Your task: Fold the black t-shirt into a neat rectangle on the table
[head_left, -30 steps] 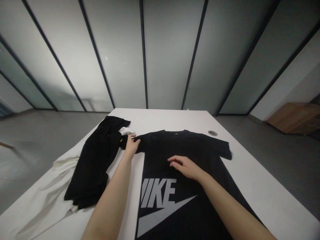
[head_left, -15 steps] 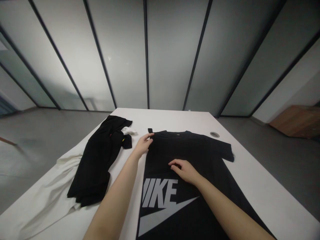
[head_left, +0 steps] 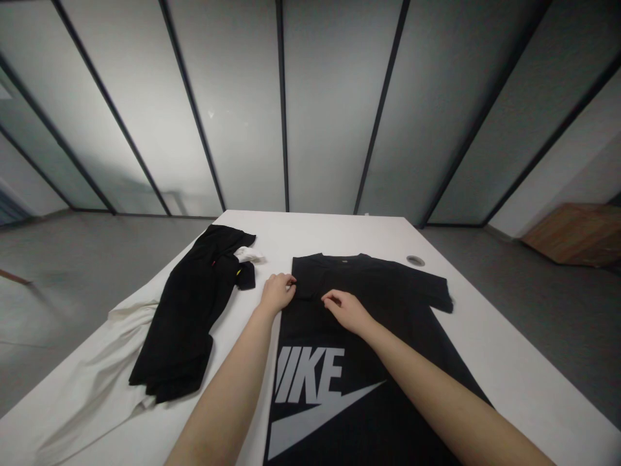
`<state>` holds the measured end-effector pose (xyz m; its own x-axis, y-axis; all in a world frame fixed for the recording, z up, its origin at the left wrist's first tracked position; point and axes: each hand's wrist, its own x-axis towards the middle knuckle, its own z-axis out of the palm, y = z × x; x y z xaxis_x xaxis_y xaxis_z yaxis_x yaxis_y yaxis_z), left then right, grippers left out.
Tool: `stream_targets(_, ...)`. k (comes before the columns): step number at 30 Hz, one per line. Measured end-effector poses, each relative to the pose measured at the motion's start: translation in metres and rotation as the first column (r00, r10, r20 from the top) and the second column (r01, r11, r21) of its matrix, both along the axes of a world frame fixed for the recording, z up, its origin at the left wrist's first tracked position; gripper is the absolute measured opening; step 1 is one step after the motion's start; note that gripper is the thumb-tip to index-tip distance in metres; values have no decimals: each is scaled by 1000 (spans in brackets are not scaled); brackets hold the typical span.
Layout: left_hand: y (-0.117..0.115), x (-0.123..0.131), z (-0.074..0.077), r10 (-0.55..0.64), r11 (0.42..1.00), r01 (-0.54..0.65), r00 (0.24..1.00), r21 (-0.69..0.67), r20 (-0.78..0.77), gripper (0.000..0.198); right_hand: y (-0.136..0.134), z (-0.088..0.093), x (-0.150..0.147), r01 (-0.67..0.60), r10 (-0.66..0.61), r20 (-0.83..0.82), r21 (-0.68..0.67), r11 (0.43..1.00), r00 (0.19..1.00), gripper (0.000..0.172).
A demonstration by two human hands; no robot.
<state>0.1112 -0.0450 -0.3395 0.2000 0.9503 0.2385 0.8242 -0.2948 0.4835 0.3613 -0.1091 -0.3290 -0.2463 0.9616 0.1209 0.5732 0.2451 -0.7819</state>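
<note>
A black shirt [head_left: 359, 366] lies on a bench [head_left: 490, 346], left hand [head_left: 277, 292] at its edge, right hand [head_left: 348, 310] at its chest, each grip narrow, whether cloth is held impossible to tell, one sleeve [head_left: 306, 281] apparently being folded in and next calling for smoothing, dark clothes [head_left: 184, 323] alongside, tape [head_left: 422, 263] beyond.

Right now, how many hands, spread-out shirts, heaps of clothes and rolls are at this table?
Hands: 2 (left hand, right hand)
Spread-out shirts: 1 (black shirt)
Heaps: 1 (black-and-white clothes heap; its separate pieces can't be counted)
Rolls: 1 (tape-like roll)
Total: 5
</note>
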Motion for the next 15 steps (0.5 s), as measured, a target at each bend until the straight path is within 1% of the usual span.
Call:
stream_targets(2, -1, 1, 1, 1, 1000, -1, 999, 4, -45, 24, 12, -1, -13, -2, -3, 36, 129, 992, 999, 28)
stream_targets(4, -3, 3, 1, 6, 1000, -6, 995, 6, -104, 32, 24, -4, -28, -19, -3, 90, 239, 971, 996, 37)
stream_targets(6, -5, 4, 0, 1, 1000, 0, 985, 5, -171, 44, 33, -9, -44, -50, 0, 172, 286, 957, 985, 48)
stream_targets(9, -7, 5, -2, -18, 1000, 17, 967, -7, -254, 56, 43, -15, -60, -98, 11, 342, 237, 967, 939, 58)
stream_targets(12, -7, 5, -6, 7, 999, -17, 959, -35, -284, 53, 50, -18, -64, -84, 13, 514, 115, 990, 858, 63)
stream_targets(15, -5, 6, -9, 60, 997, -72, 967, -40, -248, 51, 52, -16, -57, -42, 9, 618, 39, 998, 786, 68)
